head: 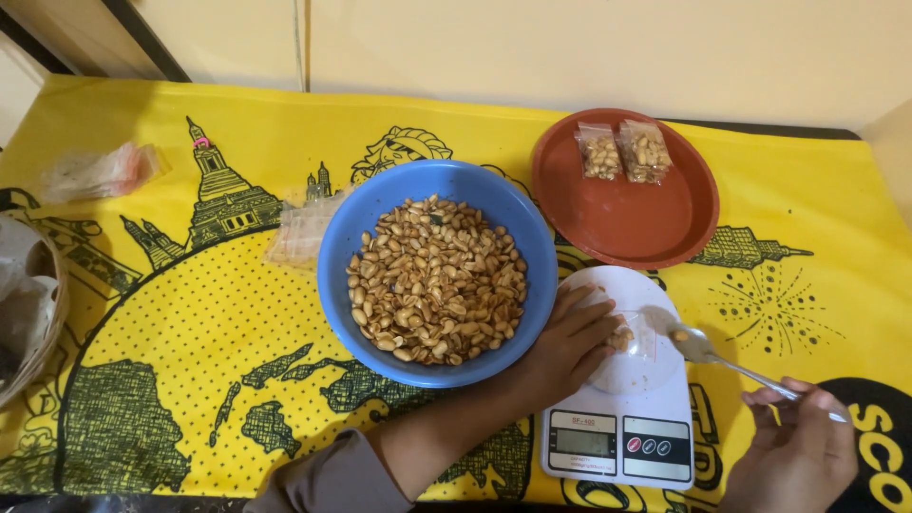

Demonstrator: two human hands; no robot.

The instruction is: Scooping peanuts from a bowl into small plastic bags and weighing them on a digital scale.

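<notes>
Left hand (pixel 570 347): we pinched a small clear bag (pixel 635 337) open on the white scale (pixel 617 418).
Right hand (pixel 798 446): fingers closed round a spoon (pixel 703 347) carrying peanuts.
Done: two filled bags (pixel 622 152) on the red plate (pixel 617 223).
Left: blue bowl (pixel 437 275) remained full; empty bags (pixel 299 233) waited.

I see a bright yellow tablecloth (pixel 237 313) printed with black line drawings of towers, a dotted globe and landmasses. Near the middle sits a blue bowl (pixel 342 237) of tan and brown peanuts (pixel 437 280). Toward the far right edge is a reddish-brown plate (pixel 627 223) with two clear packets (pixel 622 152) of pale nuts. By the near right edge I see a white scale (pixel 617 437) with a grey display and dark buttons, and a silver spoon (pixel 722 359).
</notes>
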